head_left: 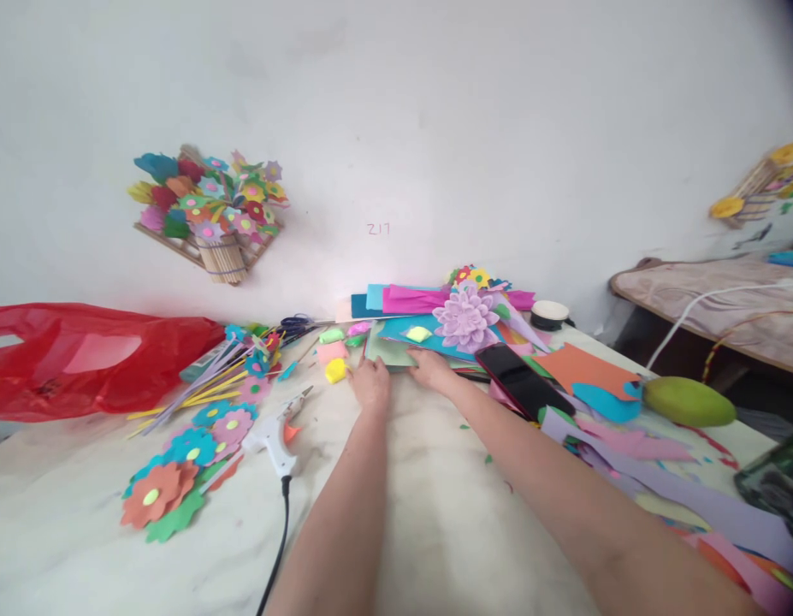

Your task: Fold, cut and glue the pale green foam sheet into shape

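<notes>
Both arms reach forward over the table to a stack of coloured paper sheets (394, 352), pale green and blue among them. My left hand (371, 382) grips the near left corner of the stack. My right hand (429, 371) holds its front edge a little to the right, the fingers partly hidden by their own angle. A yellow lump of clay (335, 370) in wrapping lies just left of my left hand. On the sheets behind my right hand are a pale yellow packet (418, 334) and a large lilac flower (466, 318).
A white glue gun (274, 438) with a black cord lies left of my arms, beside paper flowers (158, 496) and a red plastic bag (81, 359). To the right are a phone (523, 381), paper scraps (678, 479), a green mango (689, 402) and a tape roll (550, 314).
</notes>
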The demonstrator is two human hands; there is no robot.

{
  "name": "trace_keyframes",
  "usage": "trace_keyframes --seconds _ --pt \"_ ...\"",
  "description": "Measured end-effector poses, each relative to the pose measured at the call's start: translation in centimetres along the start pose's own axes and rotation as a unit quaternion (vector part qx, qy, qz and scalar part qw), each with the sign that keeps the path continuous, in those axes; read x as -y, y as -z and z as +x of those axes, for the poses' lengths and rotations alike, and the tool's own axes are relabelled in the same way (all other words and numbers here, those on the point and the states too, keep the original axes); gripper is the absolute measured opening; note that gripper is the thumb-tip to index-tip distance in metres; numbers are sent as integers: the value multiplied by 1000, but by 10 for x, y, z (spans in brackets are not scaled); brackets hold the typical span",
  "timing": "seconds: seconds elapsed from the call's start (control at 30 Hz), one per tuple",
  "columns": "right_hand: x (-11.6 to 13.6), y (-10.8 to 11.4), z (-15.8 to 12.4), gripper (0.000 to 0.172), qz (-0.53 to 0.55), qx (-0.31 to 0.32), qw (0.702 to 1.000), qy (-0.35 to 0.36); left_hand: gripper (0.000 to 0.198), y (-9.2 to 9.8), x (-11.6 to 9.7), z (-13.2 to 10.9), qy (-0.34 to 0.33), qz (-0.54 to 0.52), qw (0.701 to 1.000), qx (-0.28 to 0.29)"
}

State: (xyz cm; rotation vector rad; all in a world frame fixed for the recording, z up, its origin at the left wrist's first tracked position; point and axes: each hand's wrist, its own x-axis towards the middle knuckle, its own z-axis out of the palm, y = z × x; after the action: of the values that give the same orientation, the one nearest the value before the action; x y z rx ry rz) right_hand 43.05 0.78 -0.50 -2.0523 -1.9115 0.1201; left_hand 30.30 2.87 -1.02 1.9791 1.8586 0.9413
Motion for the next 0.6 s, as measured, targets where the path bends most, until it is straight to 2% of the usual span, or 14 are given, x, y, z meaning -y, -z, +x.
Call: trace_keyframes --seconds 0.17,0.3,0.37,0.43,0.53,0.6 --pt "1 8 -12 37 -48 -20 999 17 39 -3 7 5 26 -42 997 -58" --pt "1 11 -17 31 -101 -34 994 -5 40 -4 11 9 55 -79 990 -101" --pt "1 10 -18 30 -115 -35 993 -19 43 -2 11 8 47 -89 989 -112" --pt "1 9 -18 30 -123 -42 991 -32 47 1 8 6 19 -89 991 -97" --pt "1 6 -18 32 -132 -55 989 -28 52 6 2 2 -12 -64 998 -24" --pt "0 4 -19 33 -137 -58 989 -15 51 7 -2 1 -9 -25 999 18"
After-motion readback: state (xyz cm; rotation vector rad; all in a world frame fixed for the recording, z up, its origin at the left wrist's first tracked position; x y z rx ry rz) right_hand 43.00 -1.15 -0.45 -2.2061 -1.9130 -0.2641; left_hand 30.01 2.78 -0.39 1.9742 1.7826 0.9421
